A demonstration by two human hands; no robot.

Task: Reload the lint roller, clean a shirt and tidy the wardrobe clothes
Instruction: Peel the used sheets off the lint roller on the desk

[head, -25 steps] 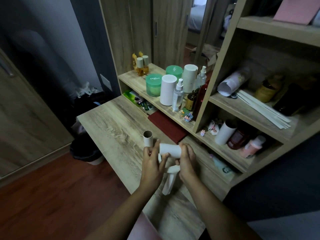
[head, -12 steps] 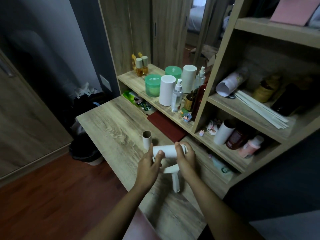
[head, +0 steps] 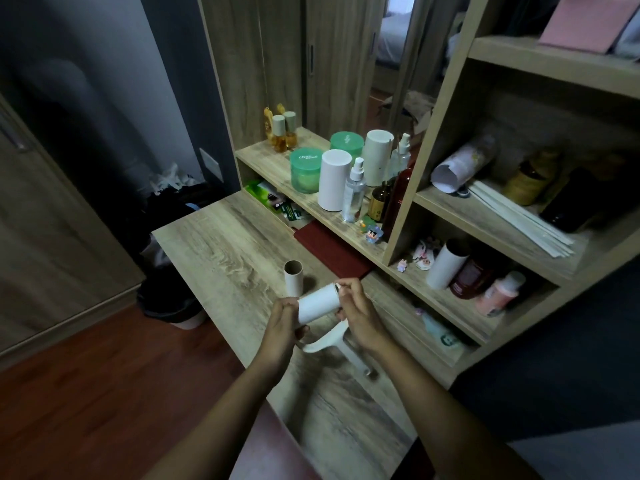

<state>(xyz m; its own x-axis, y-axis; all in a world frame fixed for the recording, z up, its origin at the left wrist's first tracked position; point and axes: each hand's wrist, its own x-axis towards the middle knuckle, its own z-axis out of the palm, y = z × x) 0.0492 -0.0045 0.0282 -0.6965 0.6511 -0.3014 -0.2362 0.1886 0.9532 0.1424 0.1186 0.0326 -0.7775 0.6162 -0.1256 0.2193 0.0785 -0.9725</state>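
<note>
1. Refill roll [head: 318, 303] hovers above the desk [head: 221, 251], likely being seated on the lint roller handle [head: 341, 344] hanging below;
2. left hand [head: 282, 327] curls its fingers round one end to steady it; right hand [head: 358, 313] pinches the other;
3. empty cardboard core [head: 294, 277] stands just beyond, set aside.

Two hands show, the left hand [head: 282, 323] and the right hand [head: 356, 313], and their fingers hold one white roll [head: 318, 303] between them. Just below the fingers is one white roller handle [head: 332, 341]. Just beyond the left fingers stands one cardboard tube [head: 293, 277], and beyond the right fingers lies one dark red book [head: 332, 251]. Farther beyond the fingers are two green-lidded jars [head: 306, 169] [head: 346, 143], two tall white cylinders [head: 334, 180] [head: 379, 157], two clear spray bottles [head: 354, 192] [head: 401, 155] and two small amber bottles [head: 278, 133] [head: 290, 129]. Right of the fingers leans one white tube [head: 445, 266].
</note>
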